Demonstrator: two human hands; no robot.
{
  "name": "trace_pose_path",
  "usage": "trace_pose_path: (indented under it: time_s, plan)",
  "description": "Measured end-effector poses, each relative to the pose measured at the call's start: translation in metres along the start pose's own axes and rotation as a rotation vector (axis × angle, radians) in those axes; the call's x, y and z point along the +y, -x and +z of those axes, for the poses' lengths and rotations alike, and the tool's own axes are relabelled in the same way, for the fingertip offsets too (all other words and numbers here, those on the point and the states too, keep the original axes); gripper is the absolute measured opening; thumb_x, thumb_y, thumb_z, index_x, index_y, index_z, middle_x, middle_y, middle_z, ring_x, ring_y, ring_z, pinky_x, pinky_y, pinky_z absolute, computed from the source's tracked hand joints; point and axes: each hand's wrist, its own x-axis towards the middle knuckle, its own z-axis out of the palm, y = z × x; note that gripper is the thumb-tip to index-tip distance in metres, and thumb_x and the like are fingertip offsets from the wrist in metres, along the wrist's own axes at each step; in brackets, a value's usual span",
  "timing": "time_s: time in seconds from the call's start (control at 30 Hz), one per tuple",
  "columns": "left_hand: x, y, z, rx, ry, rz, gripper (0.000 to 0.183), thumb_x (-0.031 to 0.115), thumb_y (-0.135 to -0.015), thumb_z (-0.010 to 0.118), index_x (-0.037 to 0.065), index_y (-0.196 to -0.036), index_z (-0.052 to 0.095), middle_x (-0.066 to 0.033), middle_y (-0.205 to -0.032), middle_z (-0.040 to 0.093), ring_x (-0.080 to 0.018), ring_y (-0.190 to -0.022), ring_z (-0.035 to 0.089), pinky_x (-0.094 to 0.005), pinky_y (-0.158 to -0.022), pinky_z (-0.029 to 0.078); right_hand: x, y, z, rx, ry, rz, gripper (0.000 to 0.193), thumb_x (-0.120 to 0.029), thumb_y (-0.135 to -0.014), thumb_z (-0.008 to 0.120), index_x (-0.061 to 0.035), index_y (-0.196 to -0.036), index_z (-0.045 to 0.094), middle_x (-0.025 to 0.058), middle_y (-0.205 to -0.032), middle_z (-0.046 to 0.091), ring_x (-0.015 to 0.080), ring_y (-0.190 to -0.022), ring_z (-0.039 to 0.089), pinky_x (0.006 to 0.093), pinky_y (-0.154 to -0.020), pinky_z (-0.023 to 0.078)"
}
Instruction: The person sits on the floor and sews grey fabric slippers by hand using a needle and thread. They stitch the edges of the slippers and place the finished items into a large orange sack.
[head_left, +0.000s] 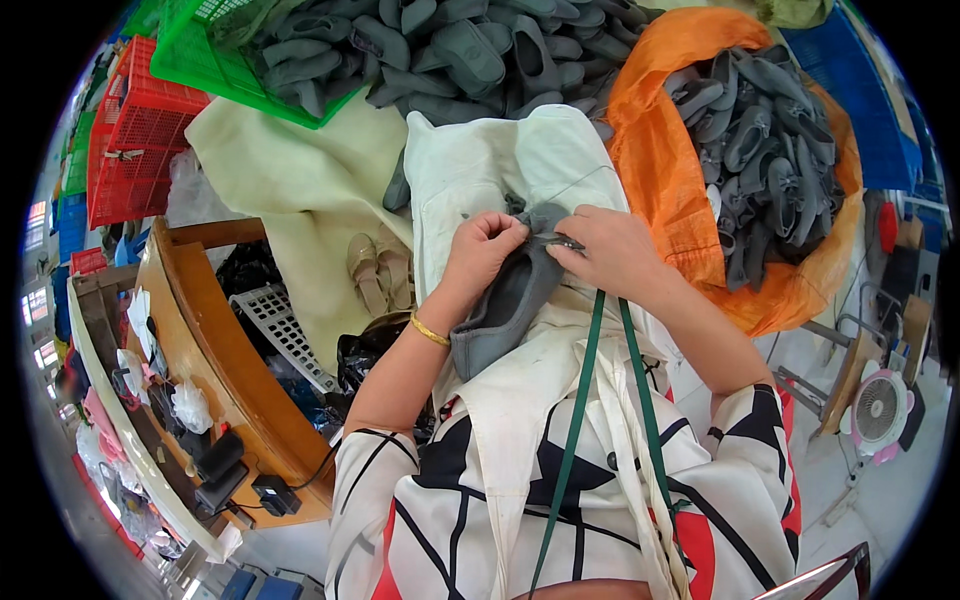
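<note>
The grey slip-on shoe (512, 305) lies on the white-covered lap (560, 160). At its toe edge, left fingers (511, 236) pinch narrowly, right fingers (572, 261) hold a small metal tool (562, 241). Beyond it, the lap is open.

A grey slip-on shoe (508, 318) lies across the person's white-covered lap (455, 150), its toe pointing away. At that toe, the left hand (487, 242) presses thumb and forefinger together; whatever they pinch is too small to tell. Just right of the shoe's toe, the right hand (612, 250) grips small dark metal snips (557, 241). Beyond the shoe sits a heap of grey shoes (470, 58); to its right, an orange sack (640, 130) holds more. Left of it rest beige flats (368, 272) and, farther out, a wooden desk (215, 350).
</note>
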Motion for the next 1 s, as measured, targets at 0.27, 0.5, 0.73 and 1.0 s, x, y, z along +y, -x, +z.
trace_pose_path:
  time_s: [0.27,0.5,0.73,1.0]
  plan:
    - [0.000,-0.002,0.000,-0.013,0.030,-0.007,0.010,0.012,-0.090,0.068,0.002,-0.091,0.067,0.0033,-0.082,0.063,-0.0033,-0.074,0.053,-0.0196,-0.068,0.044,0.002,-0.012,0.005,-0.033,0.050,-0.013,0.021,-0.029,-0.081,0.068,-0.0081,-0.081,0.068,0.0075,-0.077,0.061,0.0275,-0.074,0.063,0.0393,-0.059,0.048]
    - [0.004,-0.001,0.001,-0.011,0.031,-0.024,0.010,0.012,-0.090,0.068,0.002,-0.090,0.067,0.0031,-0.082,0.063,-0.0032,-0.073,0.053,-0.0192,-0.067,0.044,0.006,-0.012,0.009,-0.047,0.049,-0.030,0.021,-0.029,-0.082,0.068,-0.0081,-0.084,0.067,0.0079,-0.077,0.061,0.0280,-0.074,0.063,0.0397,-0.060,0.048]
    - [0.006,0.001,0.000,-0.013,0.014,-0.032,0.011,0.012,-0.089,0.069,0.001,-0.088,0.067,0.0015,-0.088,0.064,-0.0042,-0.075,0.053,-0.0200,-0.068,0.043,-0.004,-0.002,0.000,-0.070,0.043,-0.015,0.024,-0.032,-0.082,0.069,-0.0086,-0.087,0.067,0.0073,-0.079,0.062,0.0277,-0.076,0.063,0.0397,-0.062,0.048]
    - [0.029,0.011,-0.003,-0.254,-0.183,0.230,0.007,0.008,-0.087,0.068,0.001,-0.088,0.065,-0.0013,-0.098,0.062,-0.0064,-0.082,0.053,-0.0221,-0.072,0.043,0.007,0.011,0.002,-0.027,-0.792,0.388,0.023,-0.030,-0.091,0.067,-0.0075,-0.093,0.061,0.0083,-0.094,0.067,0.0156,-0.066,0.064,0.0281,-0.056,0.051]
